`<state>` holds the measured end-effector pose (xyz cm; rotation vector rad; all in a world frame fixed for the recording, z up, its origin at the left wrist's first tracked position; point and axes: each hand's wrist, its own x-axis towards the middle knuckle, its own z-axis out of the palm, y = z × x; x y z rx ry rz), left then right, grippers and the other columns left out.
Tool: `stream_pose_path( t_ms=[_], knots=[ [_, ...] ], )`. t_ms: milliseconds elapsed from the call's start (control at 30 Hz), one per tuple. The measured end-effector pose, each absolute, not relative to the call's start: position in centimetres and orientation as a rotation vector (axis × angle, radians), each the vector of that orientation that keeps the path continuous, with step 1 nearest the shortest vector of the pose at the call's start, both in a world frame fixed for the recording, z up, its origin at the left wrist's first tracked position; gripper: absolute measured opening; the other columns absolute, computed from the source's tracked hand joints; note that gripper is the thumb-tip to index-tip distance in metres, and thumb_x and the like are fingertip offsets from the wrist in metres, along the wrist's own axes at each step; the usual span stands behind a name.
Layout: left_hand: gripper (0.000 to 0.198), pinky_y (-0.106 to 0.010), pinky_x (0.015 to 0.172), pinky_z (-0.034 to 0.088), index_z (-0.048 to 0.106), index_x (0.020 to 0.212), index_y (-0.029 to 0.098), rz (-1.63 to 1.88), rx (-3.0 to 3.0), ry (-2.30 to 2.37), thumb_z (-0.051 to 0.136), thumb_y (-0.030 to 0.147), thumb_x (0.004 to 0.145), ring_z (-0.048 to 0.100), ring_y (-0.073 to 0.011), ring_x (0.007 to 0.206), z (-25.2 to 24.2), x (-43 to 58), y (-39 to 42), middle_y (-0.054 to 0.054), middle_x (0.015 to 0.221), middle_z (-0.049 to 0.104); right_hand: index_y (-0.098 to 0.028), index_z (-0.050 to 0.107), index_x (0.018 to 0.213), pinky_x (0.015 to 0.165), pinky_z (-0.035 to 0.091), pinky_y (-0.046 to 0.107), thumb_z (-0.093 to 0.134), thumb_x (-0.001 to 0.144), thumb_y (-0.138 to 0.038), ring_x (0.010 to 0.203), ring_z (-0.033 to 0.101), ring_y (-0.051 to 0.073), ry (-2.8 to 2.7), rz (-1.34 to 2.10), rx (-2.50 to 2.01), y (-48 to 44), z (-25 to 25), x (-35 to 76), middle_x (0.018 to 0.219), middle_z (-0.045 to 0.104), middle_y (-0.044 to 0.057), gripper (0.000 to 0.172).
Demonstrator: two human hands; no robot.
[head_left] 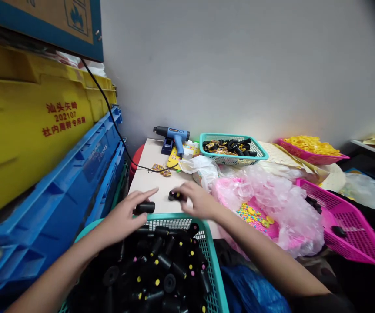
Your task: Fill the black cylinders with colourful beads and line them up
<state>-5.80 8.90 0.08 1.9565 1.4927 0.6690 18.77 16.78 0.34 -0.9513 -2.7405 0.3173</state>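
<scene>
My left hand [127, 214] rests on a black cylinder [145, 207] lying on the pale table [150, 174], fingers curled over it with the index finger stretched forward. My right hand [196, 201] pinches a second black cylinder with a yellow dot on its end [174, 195], just above the table. Both hands hover past the far rim of a teal basket [212, 261] filled with several similar black cylinders, some with yellow or pink ends.
Yellow crate [27, 126] and blue crates [70, 191] stack on the left. A blue heat gun [173, 135] and teal basket of parts [233, 150] sit at the back. Pink plastic bag with coloured beads [266, 204] and pink baskets [347, 230] lie right.
</scene>
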Motion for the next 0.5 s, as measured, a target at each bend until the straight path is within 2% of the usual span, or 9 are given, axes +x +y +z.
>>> stream_pose_path(
  t_ms=[67, 167, 300, 367, 433, 500],
  knots=[
    [0.052, -0.031, 0.092, 0.049, 0.056, 0.124, 0.021, 0.674, 1.841, 1.466, 0.047, 0.025, 0.072, 0.061, -0.022, 0.11, 0.1, -5.9, 11.3, -0.004, 0.117, 0.062, -0.017, 0.056, 0.119, 0.09, 0.045, 0.035, 0.056, 0.08, -0.012, 0.103, 0.057, 0.022, -2.657, 0.358, -1.288, 21.0, -0.1, 18.9, 0.112, 0.065, 0.008, 0.04],
    [0.039, -0.03, 0.084, 0.052, 0.059, 0.108, 0.018, 0.633, 1.802, 1.493, 0.05, 0.024, 0.071, 0.066, -0.0206, 0.097, -1.4, -4.7, 15.5, -0.004, 0.105, 0.067, -0.015, 0.06, 0.113, 0.083, 0.048, 0.033, 0.06, 0.079, -0.006, 0.098, 0.061, 0.021, -2.671, 0.406, -1.417, 26.2, -1.9, 18.4, 0.108, 0.067, 0.009, 0.035],
    [0.026, -0.034, 0.085, 0.049, 0.06, 0.089, 0.02, 0.548, 1.914, 1.579, 0.059, 0.016, 0.064, 0.064, -0.0244, 0.094, -4.4, -2.7, 20.2, -0.003, 0.092, 0.069, -0.015, 0.064, 0.108, 0.083, 0.053, 0.038, 0.064, 0.088, -0.021, 0.094, 0.064, 0.02, -2.775, 0.515, -1.466, 29.3, -3.9, 17.2, 0.108, 0.067, 0.007, 0.021],
    [0.035, -0.036, 0.085, 0.047, 0.061, 0.095, 0.02, 0.495, 1.95, 1.594, 0.059, 0.01, 0.061, 0.063, -0.0266, 0.095, -5.8, -2.0, 21.5, -0.005, 0.093, 0.069, -0.016, 0.064, 0.111, 0.084, 0.053, 0.037, 0.066, 0.085, -0.017, 0.097, 0.065, 0.021, -2.795, 0.543, -1.464, 29.4, -3.9, 17.0, 0.113, 0.067, 0.008, 0.026],
    [0.053, -0.036, 0.086, 0.047, 0.059, 0.11, 0.018, 0.465, 1.963, 1.586, 0.059, 0.005, 0.059, 0.063, -0.0283, 0.098, -6.9, -1.4, 22.1, -0.009, 0.1, 0.069, -0.017, 0.064, 0.117, 0.085, 0.05, 0.034, 0.063, 0.079, -0.003, 0.104, 0.064, 0.024, -2.772, 0.524, -1.45, 28.5, -3.2, 17.1, 0.12, 0.066, 0.011, 0.041],
    [0.07, -0.034, 0.088, 0.046, 0.053, 0.125, 0.016, 0.473, 1.973, 1.542, 0.06, 0.003, 0.056, 0.062, -0.0284, 0.102, -7.3, -1.0, 22.2, -0.011, 0.108, 0.068, -0.018, 0.061, 0.122, 0.087, 0.048, 0.032, 0.055, 0.079, 0.001, 0.109, 0.062, 0.023, -2.734, 0.487, -1.402, 26.5, -2.1, 17.4, 0.124, 0.065, 0.011, 0.047]
  ],
)
